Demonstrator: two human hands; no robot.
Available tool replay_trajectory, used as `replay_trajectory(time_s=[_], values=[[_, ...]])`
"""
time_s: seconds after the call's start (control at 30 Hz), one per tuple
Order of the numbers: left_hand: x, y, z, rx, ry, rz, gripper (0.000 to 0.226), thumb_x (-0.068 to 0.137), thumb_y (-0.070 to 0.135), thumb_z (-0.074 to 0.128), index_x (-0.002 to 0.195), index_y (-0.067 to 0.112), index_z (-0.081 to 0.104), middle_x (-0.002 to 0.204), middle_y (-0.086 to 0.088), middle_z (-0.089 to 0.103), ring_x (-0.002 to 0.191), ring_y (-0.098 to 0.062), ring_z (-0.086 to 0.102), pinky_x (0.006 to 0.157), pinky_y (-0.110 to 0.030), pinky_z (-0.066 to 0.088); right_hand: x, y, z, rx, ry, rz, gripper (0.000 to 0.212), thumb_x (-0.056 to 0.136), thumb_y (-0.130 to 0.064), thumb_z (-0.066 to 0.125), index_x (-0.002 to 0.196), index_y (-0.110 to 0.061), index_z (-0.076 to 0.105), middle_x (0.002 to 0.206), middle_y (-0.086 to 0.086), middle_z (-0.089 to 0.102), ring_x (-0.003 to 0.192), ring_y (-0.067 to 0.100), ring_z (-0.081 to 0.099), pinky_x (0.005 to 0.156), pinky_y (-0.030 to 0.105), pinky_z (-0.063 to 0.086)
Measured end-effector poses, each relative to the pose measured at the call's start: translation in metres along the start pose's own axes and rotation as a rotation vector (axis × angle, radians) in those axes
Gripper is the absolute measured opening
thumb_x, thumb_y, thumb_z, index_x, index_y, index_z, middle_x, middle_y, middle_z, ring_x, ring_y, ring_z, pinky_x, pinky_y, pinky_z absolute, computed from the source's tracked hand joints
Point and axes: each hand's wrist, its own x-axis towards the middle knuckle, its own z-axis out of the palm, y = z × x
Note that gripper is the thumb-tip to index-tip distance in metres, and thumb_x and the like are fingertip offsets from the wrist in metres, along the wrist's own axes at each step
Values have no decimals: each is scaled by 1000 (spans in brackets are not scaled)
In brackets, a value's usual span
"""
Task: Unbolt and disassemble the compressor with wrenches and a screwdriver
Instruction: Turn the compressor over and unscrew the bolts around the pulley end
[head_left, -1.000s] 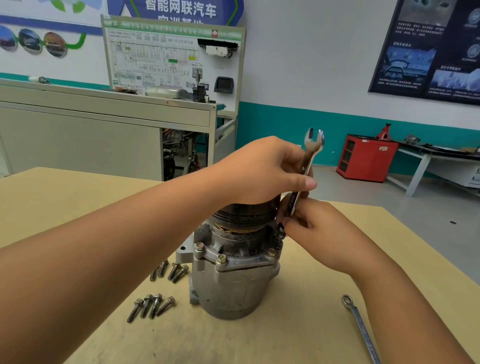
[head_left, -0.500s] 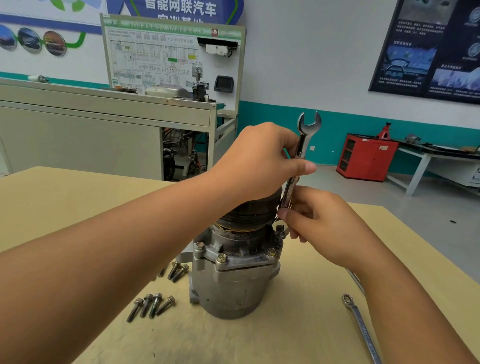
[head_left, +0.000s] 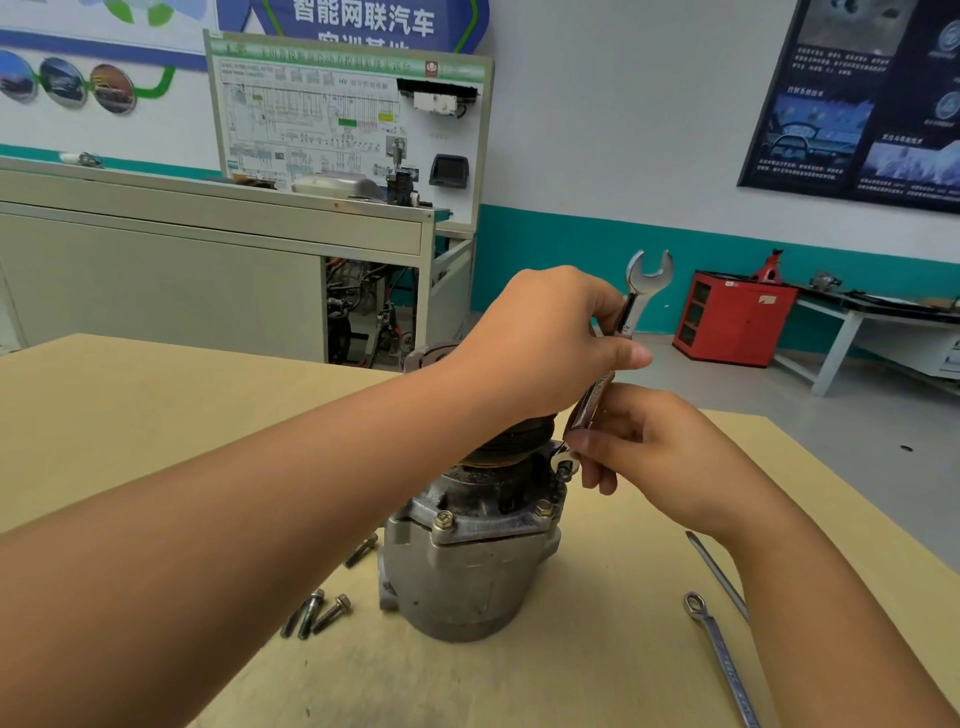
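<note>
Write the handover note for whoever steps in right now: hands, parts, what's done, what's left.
Left hand grips the upper shaft of the wrench. Right hand pinches its lower end, which sits at a bolt on the right side of the flange.
Compressor stands upright on the table. A spare wrench and a thin shaft, likely the screwdriver, lie to its right.
Done: several loose bolts lie left of the compressor.
Left: that bolt, at least two front flange bolts, then separating the housing.
</note>
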Motion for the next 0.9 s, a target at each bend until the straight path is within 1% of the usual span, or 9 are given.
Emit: replay_trajectory(time_s=[0.2, 0.37, 0.4, 0.47, 0.53, 0.6, 0.73, 0.8, 0.9], values=[[6, 5, 5, 47, -6, 14, 36, 87, 39, 65, 58, 31, 44, 60, 13, 46, 56, -3, 42, 50, -20, 27, 2, 8, -1, 82, 9, -24, 17, 92, -6, 56, 80, -17, 62, 62, -2, 67, 52, 7, 58, 58, 17, 47], [15, 3, 5, -21, -169, -23, 12, 91, 38, 59, 84, 29, 60, 70, 14, 54, 64, -4, 50, 52, -17, 32, 4, 16, 2, 155, 12, -39, 20, 92, 0, 53, 79, -12, 62, 57, -2, 63, 52, 6, 54, 55, 16, 45], [16, 1, 4, -48, -214, -35, 10, 92, 37, 58, 87, 28, 61, 74, 14, 58, 69, -4, 54, 56, -17, 37, 5, 17, 3, 171, 13, -38, 20, 92, 0, 53, 79, -12, 62, 56, -3, 62, 52, 5, 54, 55, 15, 45], [17, -4, 1, -117, -300, -62, 10, 94, 32, 57, 94, 26, 65, 84, 12, 67, 84, -8, 62, 74, -17, 46, 5, 18, 6, 214, 12, -35, 21, 92, 2, 52, 79, -10, 62, 54, -3, 61, 51, 3, 53, 53, 14, 45], [17, -9, -2, -170, -353, -75, 11, 94, 29, 56, 96, 25, 66, 90, 11, 71, 93, -5, 64, 86, -18, 43, 6, 19, 8, 239, 6, -31, 21, 93, 3, 50, 79, -8, 62, 53, -4, 59, 51, 1, 52, 52, 14, 44], [16, -14, -4, -224, -366, -78, 10, 94, 28, 56, 91, 27, 66, 89, 12, 72, 94, -1, 64, 92, -20, 41, 6, 19, 9, 239, 2, -36, 20, 93, 3, 50, 80, -7, 62, 54, -5, 58, 51, 1, 52, 52, 14, 44], [16, -19, -4, -283, -333, -99, 8, 91, 27, 61, 85, 28, 66, 86, 14, 74, 86, 3, 66, 87, -15, 43, 5, 16, 8, 183, -8, -29, 12, 92, -11, 56, 83, -16, 63, 59, -7, 61, 55, 1, 55, 55, 14, 47], [16, -21, -3, -285, -300, -108, 6, 88, 29, 64, 84, 28, 67, 84, 13, 74, 86, 1, 67, 91, -22, 47, 5, 12, 9, 143, 17, -15, 7, 88, -22, 63, 81, -20, 63, 62, -4, 63, 56, 1, 58, 53, 13, 46], [14, -21, -3, -284, -267, -116, 5, 85, 31, 67, 81, 29, 68, 83, 12, 74, 87, -3, 68, 96, -32, 48, 7, 8, 12, 29, 101, -7, 12, 83, -31, 67, 77, -23, 61, 69, 3, 63, 56, 3, 56, 52, 18, 45]])
